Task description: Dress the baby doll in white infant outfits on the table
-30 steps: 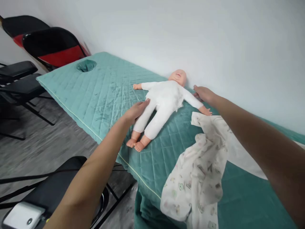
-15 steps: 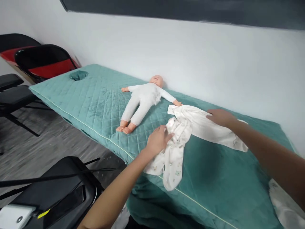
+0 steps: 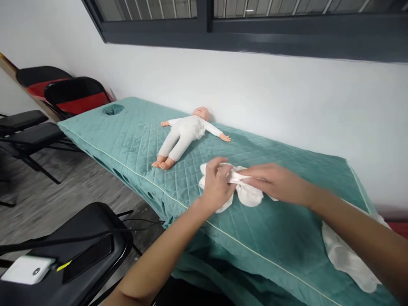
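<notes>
A white baby garment (image 3: 250, 195) is bunched up on the bed, near its front edge. My left hand (image 3: 216, 187) pinches it from the left, with the fingers bent over the cloth. From the right, my right hand (image 3: 277, 182) grips the same garment, so a short stretch of fabric runs between the two hands. My fingers cover part of the cloth. Behind and to the left, a baby doll (image 3: 186, 129) in a white body suit lies on its back, arms spread and feet toward the front edge. Neither hand touches the doll.
The bed has a green quilted cover (image 3: 134, 136) and a face hole (image 3: 113, 109). Another white cloth (image 3: 346, 255) lies at the right, partly behind my right forearm. A black chair (image 3: 105, 221) holding a phone (image 3: 87, 259) and a white device (image 3: 28, 269) stands at front left.
The garment, spread out before with its sleeves or legs extended, is now gathered into a small bunch. My right hand has come left, close to my left hand. The view has tilted up.
</notes>
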The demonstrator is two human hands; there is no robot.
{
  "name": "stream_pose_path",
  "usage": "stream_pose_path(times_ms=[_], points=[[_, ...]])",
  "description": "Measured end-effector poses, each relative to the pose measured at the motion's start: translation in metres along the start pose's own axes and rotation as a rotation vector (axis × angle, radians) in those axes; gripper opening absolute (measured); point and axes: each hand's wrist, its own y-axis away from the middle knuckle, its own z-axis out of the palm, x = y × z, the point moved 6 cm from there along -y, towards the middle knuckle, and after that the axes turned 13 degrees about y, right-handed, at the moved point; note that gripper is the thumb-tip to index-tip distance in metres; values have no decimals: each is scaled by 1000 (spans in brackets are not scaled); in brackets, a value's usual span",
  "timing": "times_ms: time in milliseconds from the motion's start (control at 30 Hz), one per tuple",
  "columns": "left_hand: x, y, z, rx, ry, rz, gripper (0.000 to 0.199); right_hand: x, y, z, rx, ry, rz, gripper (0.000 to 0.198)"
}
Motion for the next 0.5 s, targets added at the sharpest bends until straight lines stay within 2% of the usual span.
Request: stream_pose_path(times_ms=[67,133,167,267,333,400,500], points=[[3,-9,6,-75,-52,3,30,-5,17,-4,-2,-15,6,38],[5,-21,16,-209,-62,-17,21,1,32,-8,-4,-48,104,45],[6,-27,18,-227,-62,-35,19,9,39,-8,4,-73,183,51],[15,-42,14,-63,-42,-115,21,35,60,-2,69,-140,380,74],[24,-46,13,54,19,-194,23,45,69,13,120,-166,395,78],[37,-44,17,111,122,-274,23,48,72,32,181,-228,360,67],[62,-32,30,41,272,-268,25,45,69,60,259,-393,331,46]])
